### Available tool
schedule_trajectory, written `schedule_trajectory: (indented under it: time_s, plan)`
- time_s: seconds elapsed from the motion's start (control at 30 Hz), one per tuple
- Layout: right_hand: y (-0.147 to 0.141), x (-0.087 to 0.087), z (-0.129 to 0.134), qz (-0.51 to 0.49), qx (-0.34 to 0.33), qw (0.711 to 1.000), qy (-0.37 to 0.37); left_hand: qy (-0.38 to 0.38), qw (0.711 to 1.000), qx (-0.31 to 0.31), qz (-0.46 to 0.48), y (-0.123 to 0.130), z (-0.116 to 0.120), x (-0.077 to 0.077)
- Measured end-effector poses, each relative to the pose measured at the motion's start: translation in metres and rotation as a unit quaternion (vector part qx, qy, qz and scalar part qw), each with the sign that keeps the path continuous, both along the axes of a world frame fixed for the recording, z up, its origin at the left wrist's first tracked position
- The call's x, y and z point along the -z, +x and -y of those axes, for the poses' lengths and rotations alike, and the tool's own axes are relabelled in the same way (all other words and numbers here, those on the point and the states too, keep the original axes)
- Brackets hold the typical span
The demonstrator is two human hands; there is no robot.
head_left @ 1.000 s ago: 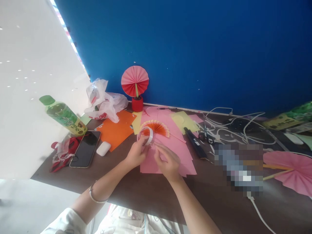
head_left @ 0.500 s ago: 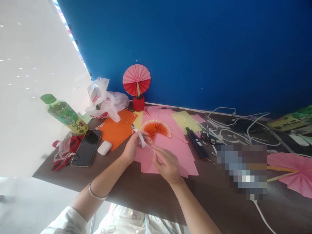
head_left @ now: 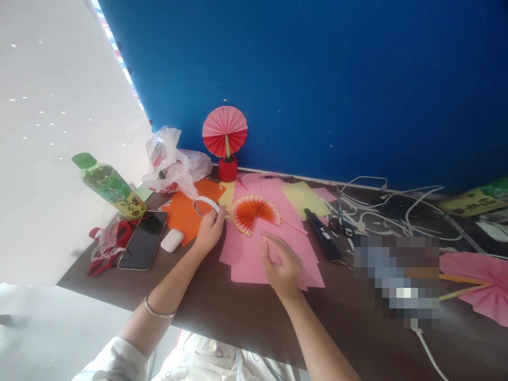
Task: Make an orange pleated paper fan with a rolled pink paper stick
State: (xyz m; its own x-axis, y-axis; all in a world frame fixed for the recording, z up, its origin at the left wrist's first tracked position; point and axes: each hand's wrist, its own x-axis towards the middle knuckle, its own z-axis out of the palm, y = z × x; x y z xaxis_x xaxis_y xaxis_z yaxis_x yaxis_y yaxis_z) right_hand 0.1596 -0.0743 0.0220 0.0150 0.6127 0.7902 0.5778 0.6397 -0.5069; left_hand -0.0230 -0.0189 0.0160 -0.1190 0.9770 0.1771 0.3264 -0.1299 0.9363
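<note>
My left hand (head_left: 211, 228) is closed on a roll of white tape (head_left: 210, 202), held up over orange paper. To the right, my right hand (head_left: 282, 263) hovers above pink paper (head_left: 254, 269), its thumb and fingers curled toward each other. Motion blurs those fingertips, and whatever they pinch is too faint to make out. Just beyond both hands lies a pleated orange paper fan (head_left: 256, 210) with a pale yellow scalloped edge. It is spread past a half circle, with a gap at the lower right.
Behind stands a pink and red paper fan (head_left: 225, 129) in a red pot (head_left: 228, 170). Left are a bottle (head_left: 113, 185), phone (head_left: 143, 241), white case (head_left: 172, 240) and plastic bag (head_left: 178, 172). Right are a black tool (head_left: 323, 235), scissors (head_left: 345, 228) and tangled cables (head_left: 377, 211).
My left hand has moved left and up with the tape roll, away from my right hand. The right hand has shifted slightly right. More of the orange fan shows.
</note>
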Motion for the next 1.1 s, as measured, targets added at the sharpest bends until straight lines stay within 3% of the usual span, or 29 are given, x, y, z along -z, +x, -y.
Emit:
schedule_trajectory:
  time_s: [0.1,0.23,0.27,0.43,0.57,0.73,0.87,0.97,1.1]
  plan:
    - [0.001,0.002,-0.004,-0.055,0.026,0.997,-0.050,0.043,0.979,-0.043,-0.197,-0.009,-0.005,0.008]
    - [0.002,0.006,-0.006,-0.107,0.031,0.987,-0.120,0.129,0.925,-0.167,-0.316,-0.006,0.000,0.007]
    - [0.002,0.007,-0.006,-0.116,0.031,0.983,-0.137,0.156,0.917,-0.158,-0.330,-0.003,0.003,0.005]
    - [0.000,0.005,-0.005,-0.141,0.005,0.973,-0.184,0.311,0.871,0.020,-0.379,0.015,0.021,-0.003]
    - [-0.003,0.001,-0.003,-0.136,-0.021,0.971,-0.196,0.350,0.848,0.033,-0.397,0.019,0.025,-0.001]
    - [-0.004,0.000,0.000,-0.113,-0.032,0.971,-0.209,0.370,0.842,0.015,-0.392,0.016,0.023,-0.001]
    - [-0.004,-0.002,0.003,-0.096,-0.081,0.973,-0.192,0.374,0.849,0.022,-0.373,0.017,0.023,-0.005]
    - [-0.003,-0.004,0.004,-0.085,-0.118,0.974,-0.173,0.359,0.866,0.036,-0.346,0.018,0.023,-0.006]
    - [-0.003,-0.002,0.000,-0.096,-0.109,0.977,-0.154,0.313,0.905,0.063,-0.281,0.020,0.021,-0.003]
